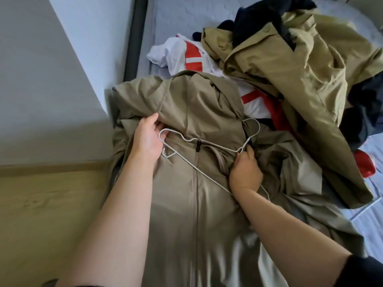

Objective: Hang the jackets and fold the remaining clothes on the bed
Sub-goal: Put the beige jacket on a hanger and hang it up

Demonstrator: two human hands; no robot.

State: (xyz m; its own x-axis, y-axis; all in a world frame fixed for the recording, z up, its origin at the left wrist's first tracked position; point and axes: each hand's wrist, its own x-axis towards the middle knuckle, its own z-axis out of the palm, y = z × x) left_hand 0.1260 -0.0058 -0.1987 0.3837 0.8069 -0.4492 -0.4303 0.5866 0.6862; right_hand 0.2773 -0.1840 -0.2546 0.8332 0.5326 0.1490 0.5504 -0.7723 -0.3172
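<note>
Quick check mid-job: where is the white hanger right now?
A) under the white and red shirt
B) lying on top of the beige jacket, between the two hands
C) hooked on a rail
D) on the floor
B: the hanger lies on the front of the beige jacket, with the left hand by its hook and the right hand gripping its far end.

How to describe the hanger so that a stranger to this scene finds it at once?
On the bed, look at the taupe zipped jacket nearest the camera. Across its chest lies the hanger, between the left hand and the right hand. It is the only thin white wire shape among soft cloth.
</note>
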